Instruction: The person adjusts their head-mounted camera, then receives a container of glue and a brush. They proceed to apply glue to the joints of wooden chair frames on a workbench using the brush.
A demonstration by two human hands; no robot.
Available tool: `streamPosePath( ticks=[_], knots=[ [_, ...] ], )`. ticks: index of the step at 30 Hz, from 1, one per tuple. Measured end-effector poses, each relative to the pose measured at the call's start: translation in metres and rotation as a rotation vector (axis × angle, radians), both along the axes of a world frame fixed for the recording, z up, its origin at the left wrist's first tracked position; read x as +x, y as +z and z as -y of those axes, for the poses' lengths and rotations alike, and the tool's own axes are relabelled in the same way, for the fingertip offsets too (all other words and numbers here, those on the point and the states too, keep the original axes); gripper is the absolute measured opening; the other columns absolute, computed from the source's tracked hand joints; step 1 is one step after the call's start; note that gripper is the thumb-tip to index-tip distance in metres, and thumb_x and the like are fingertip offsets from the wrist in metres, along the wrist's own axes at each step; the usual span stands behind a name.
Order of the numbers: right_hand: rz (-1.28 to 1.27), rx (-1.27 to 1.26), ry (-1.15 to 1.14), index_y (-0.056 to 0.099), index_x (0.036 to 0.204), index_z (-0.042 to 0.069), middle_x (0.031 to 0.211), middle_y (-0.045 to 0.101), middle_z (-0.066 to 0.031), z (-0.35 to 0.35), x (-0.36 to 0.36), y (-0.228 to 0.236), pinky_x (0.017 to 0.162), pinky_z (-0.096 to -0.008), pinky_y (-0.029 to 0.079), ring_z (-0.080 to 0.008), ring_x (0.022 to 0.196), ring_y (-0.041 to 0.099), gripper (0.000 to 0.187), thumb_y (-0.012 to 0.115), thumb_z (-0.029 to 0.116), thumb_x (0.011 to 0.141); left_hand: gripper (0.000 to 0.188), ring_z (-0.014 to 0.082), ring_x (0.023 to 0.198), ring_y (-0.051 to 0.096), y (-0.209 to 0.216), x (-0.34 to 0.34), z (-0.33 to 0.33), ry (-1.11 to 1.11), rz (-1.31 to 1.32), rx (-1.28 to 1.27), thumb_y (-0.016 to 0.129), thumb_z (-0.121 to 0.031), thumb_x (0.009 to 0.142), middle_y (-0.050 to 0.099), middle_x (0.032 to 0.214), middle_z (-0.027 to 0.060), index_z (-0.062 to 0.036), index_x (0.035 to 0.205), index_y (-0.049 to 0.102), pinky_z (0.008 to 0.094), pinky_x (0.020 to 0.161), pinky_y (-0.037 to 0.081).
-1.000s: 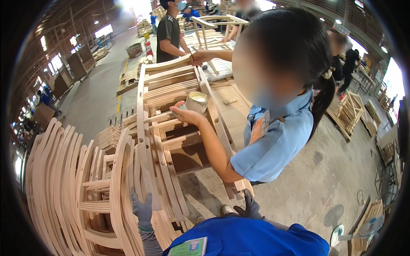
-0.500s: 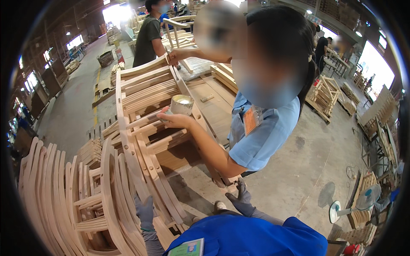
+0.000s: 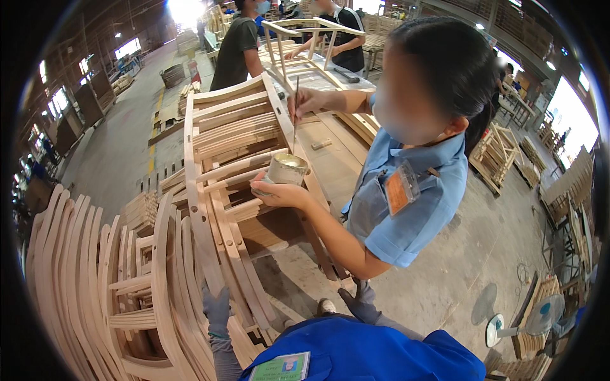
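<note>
A stack of pale wooden chair-back frames (image 3: 202, 235) lies lengthwise before me, with curved side rails and slatted crosspieces. My left hand (image 3: 218, 312), in a grey glove, grips the near end of the stack's left rail. My right hand (image 3: 363, 305), also gloved, is by the near end of the right rail, thumb and fingers apart. Across the stack, a co-worker in a light blue shirt (image 3: 416, 190) holds a round pot (image 3: 287, 169) of pale stuff in one hand. The co-worker's other hand (image 3: 307, 101) holds a thin stick (image 3: 296, 120) with its tip at the pot.
Many curved wooden frames (image 3: 70, 254) stand packed at my left. Behind the stack is a worktable (image 3: 324, 143) with a small wood block. Two more people stand by a chair frame (image 3: 298, 28) farther back. At right are a fan (image 3: 543, 314) and wood piles.
The co-worker has leaned back to the right, and the stick has come from the far rail to the pot. My view has shifted slightly; my hands stay by the near rail ends.
</note>
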State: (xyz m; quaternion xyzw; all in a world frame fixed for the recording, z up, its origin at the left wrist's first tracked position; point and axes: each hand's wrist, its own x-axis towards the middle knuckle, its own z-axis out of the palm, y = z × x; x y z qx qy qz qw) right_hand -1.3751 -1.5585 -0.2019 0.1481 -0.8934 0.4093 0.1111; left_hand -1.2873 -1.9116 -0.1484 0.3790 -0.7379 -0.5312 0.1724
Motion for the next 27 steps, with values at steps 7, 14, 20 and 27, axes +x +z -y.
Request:
streamPosePath(
  ticks=[7, 14, 20, 27],
  knots=[
    [-0.099, 0.071, 0.012, 0.039, 0.126, 0.004, 0.108, 0.056, -0.0195, -0.004, -0.004, -0.002, 0.07, -0.0437, 0.045, -0.0367, 0.093, 0.056, 0.068, 0.075, 0.021, 0.071, 0.071, 0.0139, 0.054, 0.054, 0.006, -0.001, -0.007, 0.019, 0.054, -0.071, 0.063, -0.018, 0.077, 0.059, 0.09, 0.0119, -0.0013, 0.137, 0.028, 0.0268, 0.044, 0.049],
    [-0.136, 0.026, 0.11, 0.043, 0.121, 0.003, 0.103, 0.057, -0.0204, -0.003, -0.008, 0.005, 0.069, -0.0424, 0.045, -0.0376, 0.087, 0.058, 0.058, 0.073, 0.019, 0.074, 0.066, 0.0167, 0.064, 0.058, 0.0, 0.003, -0.001, 0.026, 0.012, -0.114, 0.062, -0.019, 0.077, 0.059, 0.096, 0.0137, -0.0009, 0.133, 0.032, 0.0272, 0.048, 0.051],
    [-0.144, 0.038, 0.094, 0.052, 0.112, 0.005, 0.097, 0.06, -0.0188, -0.008, -0.007, 0.009, 0.069, -0.0419, 0.045, -0.0366, 0.085, 0.059, 0.045, 0.072, 0.016, 0.074, 0.066, 0.0197, 0.07, 0.06, -0.004, -0.004, -0.005, 0.001, 0.048, -0.165, 0.063, -0.021, 0.076, 0.059, 0.099, 0.0162, 0.0018, 0.131, 0.034, 0.0286, 0.053, 0.052],
    [-0.132, -0.049, 0.115, 0.061, 0.1, 0.005, 0.092, 0.065, -0.0138, 0.0, -0.008, 0.027, 0.068, -0.0398, 0.047, -0.0316, 0.083, 0.062, 0.027, 0.069, 0.014, 0.077, 0.068, 0.028, 0.089, 0.062, -0.022, 0.003, 0.006, 0.01, 0.091, -0.137, 0.065, -0.025, 0.076, 0.06, 0.105, 0.0213, 0.0025, 0.131, 0.034, 0.0354, 0.078, 0.05]
  ],
)
